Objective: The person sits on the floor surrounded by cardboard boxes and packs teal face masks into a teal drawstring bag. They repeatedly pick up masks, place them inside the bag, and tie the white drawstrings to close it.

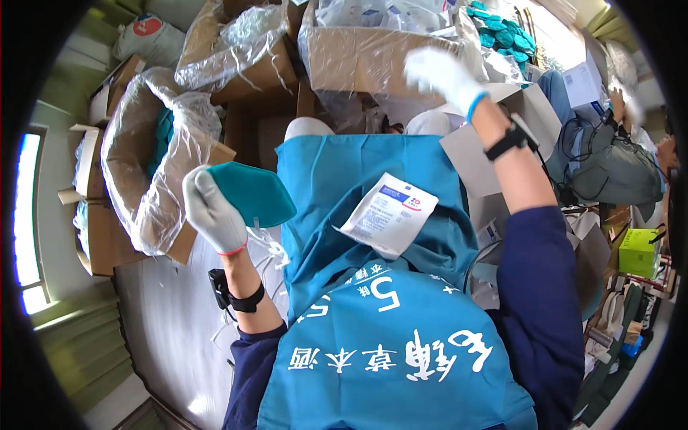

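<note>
My left hand point(210, 208), in a white glove with a red cuff, is closed on the edge of a teal folded face mask point(254, 193). Thin white straps point(271, 249) hang below the mask. My right hand point(438, 75), gloved in white with a blue cuff, reaches out over the front of a plastic-lined cardboard box point(358, 61). Its fingers are stretched and slightly blurred, and nothing shows in them. Across my lap, on the teal apron point(380, 322), lies a flat white packet point(390, 213) with blue and red print.
To the left stands a plastic-lined carton point(136, 165) with teal pieces inside. Another lined box point(244, 68) is at the far left. A heap of teal pieces point(505, 36) lies at the far right. Beside me on the right, another person point(609, 154) sits near a lime-green box point(639, 252).
</note>
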A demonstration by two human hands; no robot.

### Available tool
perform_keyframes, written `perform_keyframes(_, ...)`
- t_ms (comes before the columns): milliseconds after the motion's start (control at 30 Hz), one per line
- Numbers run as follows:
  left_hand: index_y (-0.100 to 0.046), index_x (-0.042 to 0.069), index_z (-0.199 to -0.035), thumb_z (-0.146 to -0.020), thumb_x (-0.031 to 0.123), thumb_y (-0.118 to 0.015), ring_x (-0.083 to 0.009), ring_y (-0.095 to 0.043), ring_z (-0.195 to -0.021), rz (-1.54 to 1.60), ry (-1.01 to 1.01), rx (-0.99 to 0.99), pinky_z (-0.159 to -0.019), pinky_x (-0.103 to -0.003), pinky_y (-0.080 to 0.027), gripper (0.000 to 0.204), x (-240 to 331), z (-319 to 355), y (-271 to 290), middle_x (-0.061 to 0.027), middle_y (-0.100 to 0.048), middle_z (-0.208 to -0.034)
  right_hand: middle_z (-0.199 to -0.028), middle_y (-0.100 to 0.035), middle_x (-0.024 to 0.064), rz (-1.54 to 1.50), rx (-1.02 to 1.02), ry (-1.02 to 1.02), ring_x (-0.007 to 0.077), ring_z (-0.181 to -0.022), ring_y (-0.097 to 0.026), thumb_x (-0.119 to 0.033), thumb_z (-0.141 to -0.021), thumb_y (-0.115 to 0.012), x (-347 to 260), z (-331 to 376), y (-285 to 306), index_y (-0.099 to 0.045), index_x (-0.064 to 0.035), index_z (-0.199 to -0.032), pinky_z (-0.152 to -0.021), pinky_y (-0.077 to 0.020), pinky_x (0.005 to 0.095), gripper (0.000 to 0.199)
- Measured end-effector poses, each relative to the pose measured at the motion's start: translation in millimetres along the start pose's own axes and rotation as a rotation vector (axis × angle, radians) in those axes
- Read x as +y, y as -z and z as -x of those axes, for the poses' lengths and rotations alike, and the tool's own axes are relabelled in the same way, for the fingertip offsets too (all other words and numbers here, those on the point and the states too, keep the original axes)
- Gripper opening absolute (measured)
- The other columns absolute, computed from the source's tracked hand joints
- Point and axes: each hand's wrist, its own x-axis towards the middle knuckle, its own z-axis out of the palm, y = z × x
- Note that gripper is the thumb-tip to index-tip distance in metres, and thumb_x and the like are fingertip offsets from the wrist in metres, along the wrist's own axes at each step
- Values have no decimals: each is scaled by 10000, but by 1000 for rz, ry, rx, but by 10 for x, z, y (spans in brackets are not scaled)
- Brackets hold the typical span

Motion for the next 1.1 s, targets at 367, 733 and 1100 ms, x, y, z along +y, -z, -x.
perform_keyframes(367,-651,49,-789,-1017,414,-534,-56,-550,-601,466,476,-853,-551,-208,-421,446,123,337,-404,10,-587,-657,-948,-707,185,724,-309,-450,350,-950,-667,-474,-819,-621,-196,1019,-1310,-740,-46,-967,-820,-529,407,468)
perform_keyframes(733,-692,28,-1082,-888,247,-697,-285,-685,-859,172,-101,-1050,-794,-329,-521,293,467,395,-1052,-162,-714,-951,-901,-672,73,-128,260,-197,141,-813,-620,-65,-903,-665,-939,1145,-1255,-660,-32,-993,-775,-508,284,96)
perform_keyframes(1100,-710,70,-852,-917,436,-612,-420,-628,-807,-116,-245,-1308,-695,-455,-497,384,421,593,-1245,-220,-646,-833,-889,-695,167,474,102,-97,372,-837,-675,-241,-814,-730,-967,1322,-1370,-671,-79,-934,-713,-528,432,211)
